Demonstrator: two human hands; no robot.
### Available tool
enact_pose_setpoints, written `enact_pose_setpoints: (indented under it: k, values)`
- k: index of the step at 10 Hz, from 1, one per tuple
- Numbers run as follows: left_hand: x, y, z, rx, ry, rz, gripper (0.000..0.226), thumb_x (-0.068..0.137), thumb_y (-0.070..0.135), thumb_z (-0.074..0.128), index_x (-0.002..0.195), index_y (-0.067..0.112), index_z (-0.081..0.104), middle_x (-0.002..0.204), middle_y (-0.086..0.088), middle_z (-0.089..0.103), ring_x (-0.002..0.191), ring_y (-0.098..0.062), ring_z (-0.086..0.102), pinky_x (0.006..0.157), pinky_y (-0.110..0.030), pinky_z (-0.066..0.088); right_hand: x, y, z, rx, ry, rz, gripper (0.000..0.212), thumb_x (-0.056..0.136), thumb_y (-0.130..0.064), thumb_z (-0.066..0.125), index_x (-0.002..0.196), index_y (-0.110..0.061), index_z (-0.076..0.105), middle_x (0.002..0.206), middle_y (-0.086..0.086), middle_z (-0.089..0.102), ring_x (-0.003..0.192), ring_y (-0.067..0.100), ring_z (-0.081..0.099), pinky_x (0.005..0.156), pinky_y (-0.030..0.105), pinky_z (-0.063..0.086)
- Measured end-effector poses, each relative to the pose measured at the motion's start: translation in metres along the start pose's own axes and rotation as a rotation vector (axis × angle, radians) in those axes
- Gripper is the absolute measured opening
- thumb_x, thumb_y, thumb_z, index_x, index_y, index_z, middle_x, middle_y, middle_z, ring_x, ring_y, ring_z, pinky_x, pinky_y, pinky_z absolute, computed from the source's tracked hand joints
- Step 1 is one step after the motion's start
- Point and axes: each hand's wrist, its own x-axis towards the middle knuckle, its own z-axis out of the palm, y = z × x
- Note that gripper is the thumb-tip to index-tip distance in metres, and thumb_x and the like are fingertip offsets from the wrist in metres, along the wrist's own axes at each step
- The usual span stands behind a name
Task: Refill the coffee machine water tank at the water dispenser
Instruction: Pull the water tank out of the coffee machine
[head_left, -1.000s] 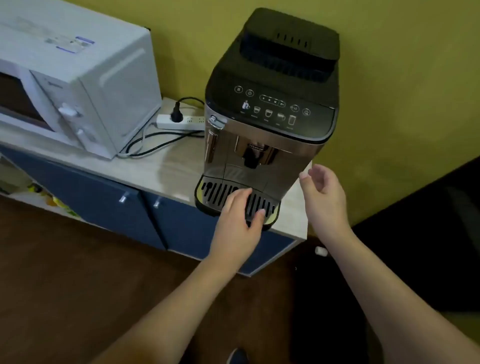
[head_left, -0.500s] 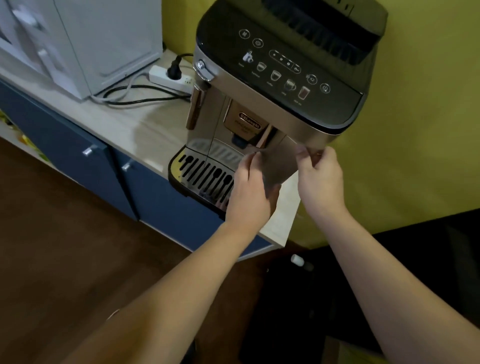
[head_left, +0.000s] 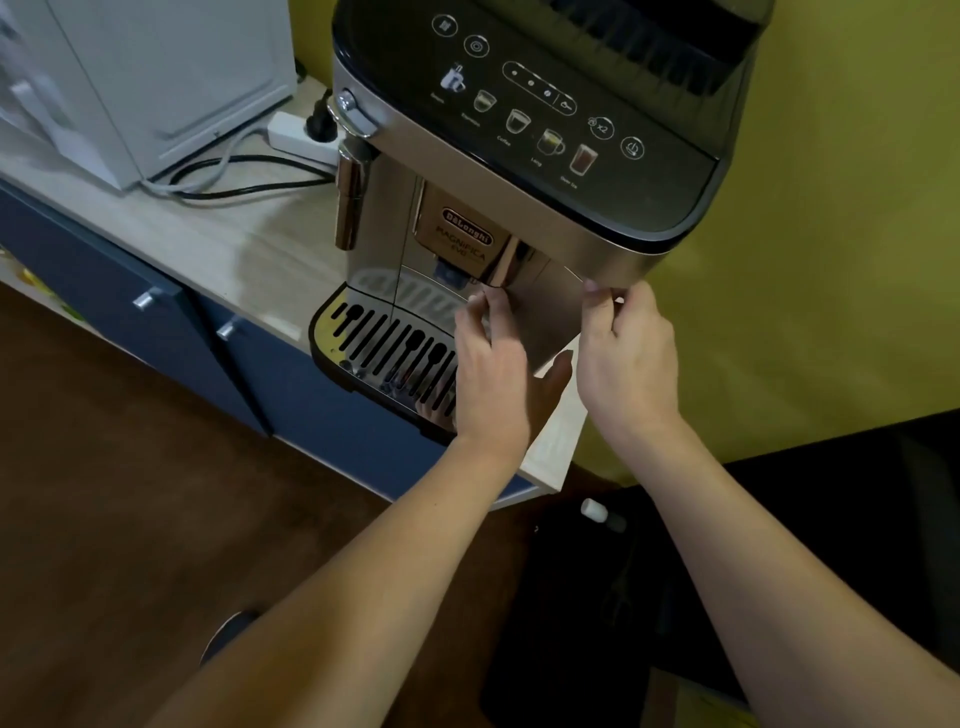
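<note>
A silver and black coffee machine (head_left: 519, 156) stands at the right end of a light wooden counter (head_left: 218, 244). Its water tank (head_left: 553, 312) shows as the silver front panel at the machine's lower right, beside the spout. My left hand (head_left: 496, 371) grips the panel's left edge, fingertips at the top and thumb under the bottom corner. My right hand (head_left: 631, 353) has curled fingers hooked on the panel's right edge. The tank sits in the machine; its inside is hidden. The drip tray (head_left: 384, 348) lies just left of my left hand.
A white microwave (head_left: 156, 78) stands on the counter at the left, with a power strip (head_left: 301, 137) and cables (head_left: 234, 182) behind the machine. Blue cabinet doors (head_left: 171, 332) lie below. A yellow wall (head_left: 857, 234) is close on the right. A dark object (head_left: 727, 571) stands on the floor.
My view has moved closer to the machine. My left hand left the drip tray and took the tank panel's left edge; my right hand closed on its right edge.
</note>
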Motion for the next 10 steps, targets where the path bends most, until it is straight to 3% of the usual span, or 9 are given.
enact_pose_setpoints:
  k: [1, 2, 4, 5, 6, 7, 8, 9, 10]
  values:
    - [0.000, 0.001, -0.006, -0.063, -0.025, -0.061, 0.083, 0.081, 0.046, 0.053, 0.147, 0.003, 0.031, 0.147, -0.021, 0.030, 0.130, -0.037, 0.041, 0.109, -0.043, 0.039, -0.002, -0.003, -0.001, -0.026, 0.011, -0.007, 0.033, 0.105, -0.034, 0.039, 0.114, -0.007, 0.056, 0.089, 0.000, 0.058, 0.065, 0.009, 0.048, 0.051, 0.017, 0.026]
    - [0.003, 0.000, -0.010, -0.012, -0.044, -0.029, 0.079, 0.085, 0.041, 0.056, 0.149, 0.003, 0.031, 0.143, -0.021, 0.034, 0.126, -0.033, 0.045, 0.102, -0.031, 0.039, -0.003, -0.005, -0.001, -0.037, 0.030, -0.020, 0.031, 0.105, -0.033, 0.040, 0.109, -0.007, 0.056, 0.087, 0.002, 0.059, 0.069, 0.018, 0.051, 0.051, 0.020, 0.027]
    - [0.002, -0.004, -0.007, -0.046, -0.063, -0.018, 0.096, 0.076, 0.038, 0.081, 0.148, 0.002, 0.029, 0.140, -0.017, 0.035, 0.121, -0.032, 0.050, 0.101, -0.035, 0.047, -0.015, -0.008, -0.008, 0.086, 0.016, 0.018, 0.030, 0.103, -0.037, 0.041, 0.092, -0.012, 0.053, 0.080, 0.002, 0.059, 0.069, 0.019, 0.051, 0.055, 0.035, 0.030]
    - [-0.002, -0.005, -0.013, -0.018, -0.069, 0.038, 0.083, 0.079, 0.042, 0.076, 0.142, 0.008, 0.035, 0.137, -0.011, 0.039, 0.121, -0.027, 0.050, 0.099, -0.037, 0.050, -0.012, -0.012, -0.021, 0.121, -0.079, 0.070, 0.033, 0.101, -0.042, 0.046, 0.086, -0.014, 0.054, 0.072, -0.003, 0.055, 0.064, 0.012, 0.049, 0.054, 0.031, 0.032]
    - [-0.002, 0.004, -0.022, 0.004, -0.043, 0.090, 0.064, 0.081, 0.037, 0.076, 0.129, 0.010, 0.042, 0.128, -0.009, 0.049, 0.116, -0.024, 0.054, 0.094, -0.039, 0.053, -0.008, -0.017, -0.035, 0.111, -0.161, 0.119, 0.033, 0.099, -0.044, 0.049, 0.088, -0.014, 0.059, 0.069, -0.001, 0.061, 0.067, 0.019, 0.057, 0.056, 0.030, 0.038]
    - [-0.004, 0.010, -0.032, -0.010, -0.078, 0.041, 0.063, 0.077, 0.033, 0.080, 0.123, 0.012, 0.043, 0.124, -0.007, 0.051, 0.114, -0.023, 0.055, 0.090, -0.037, 0.054, -0.006, -0.020, -0.045, 0.128, -0.247, 0.166, 0.033, 0.097, -0.045, 0.051, 0.090, -0.015, 0.065, 0.085, 0.004, 0.074, 0.076, 0.024, 0.069, 0.067, 0.036, 0.054]
    - [-0.017, 0.010, -0.045, 0.017, -0.108, 0.000, 0.062, 0.074, 0.035, 0.081, 0.119, 0.014, 0.043, 0.119, -0.004, 0.051, 0.107, -0.021, 0.055, 0.085, -0.034, 0.053, -0.003, -0.020, -0.054, 0.175, -0.314, 0.221, 0.037, 0.094, -0.045, 0.056, 0.104, -0.012, 0.068, 0.102, 0.013, 0.072, 0.095, 0.031, 0.070, 0.090, 0.051, 0.057]
    - [-0.027, 0.011, -0.055, 0.062, -0.128, -0.012, 0.062, 0.075, 0.036, 0.078, 0.121, 0.014, 0.042, 0.118, -0.003, 0.050, 0.104, -0.021, 0.056, 0.083, -0.035, 0.054, -0.001, -0.023, -0.052, 0.406, -0.404, 0.333, 0.039, 0.093, -0.033, 0.062, 0.125, -0.011, 0.060, 0.115, 0.013, 0.067, 0.106, 0.030, 0.064, 0.093, 0.047, 0.056]
    - [-0.023, 0.024, -0.061, 0.085, -0.129, 0.004, 0.067, 0.077, 0.041, 0.074, 0.127, 0.013, 0.040, 0.121, -0.004, 0.048, 0.107, -0.022, 0.054, 0.079, -0.029, 0.048, 0.004, -0.027, -0.045, 0.490, -0.407, 0.346, 0.008, 0.096, -0.014, 0.055, 0.090, -0.017, 0.060, 0.092, 0.007, 0.067, 0.086, 0.022, 0.062, 0.072, 0.034, 0.056]
